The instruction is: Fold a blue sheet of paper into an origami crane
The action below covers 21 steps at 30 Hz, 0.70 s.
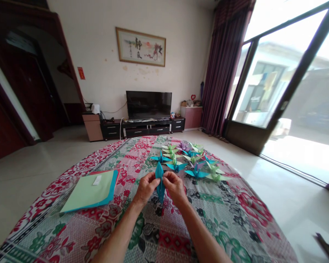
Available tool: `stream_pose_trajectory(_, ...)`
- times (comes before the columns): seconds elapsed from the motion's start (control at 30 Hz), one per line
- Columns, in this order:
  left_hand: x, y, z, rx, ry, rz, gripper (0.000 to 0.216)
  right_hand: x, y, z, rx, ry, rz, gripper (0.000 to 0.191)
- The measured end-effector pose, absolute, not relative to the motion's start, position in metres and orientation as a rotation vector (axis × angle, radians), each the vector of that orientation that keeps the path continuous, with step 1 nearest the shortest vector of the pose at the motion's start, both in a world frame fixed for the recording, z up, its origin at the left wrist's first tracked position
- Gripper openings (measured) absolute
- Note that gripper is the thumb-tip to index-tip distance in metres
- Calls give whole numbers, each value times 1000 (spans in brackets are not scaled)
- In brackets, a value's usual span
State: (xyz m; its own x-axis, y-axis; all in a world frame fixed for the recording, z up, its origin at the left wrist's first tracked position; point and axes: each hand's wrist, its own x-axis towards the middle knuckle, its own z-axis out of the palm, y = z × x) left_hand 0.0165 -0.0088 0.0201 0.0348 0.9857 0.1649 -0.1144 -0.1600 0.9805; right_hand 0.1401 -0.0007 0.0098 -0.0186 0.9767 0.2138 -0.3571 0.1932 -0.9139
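A narrow folded piece of teal paper (160,182) stands upright between both hands above the table. My left hand (146,188) pinches its left side and my right hand (175,185) pinches its right side, the fingers of both closed on it. Just beyond the hands lie several finished paper cranes (190,160) in teal, green and purple. All of this is over a round table with a floral patchwork cloth (230,219).
A stack of coloured paper sheets (94,190), green on top, lies on the table to the left. Beyond the table are a TV (148,104) on a low dark cabinet, a framed picture, dark curtains and a large glass door on the right.
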Motion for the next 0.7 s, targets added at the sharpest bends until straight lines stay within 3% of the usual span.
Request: stream_pose_trajectory(0.7, 11, -3, 13, 1383, 1124, 1404, 19, 142, -5, 15, -734, -1216, 1310, 26)
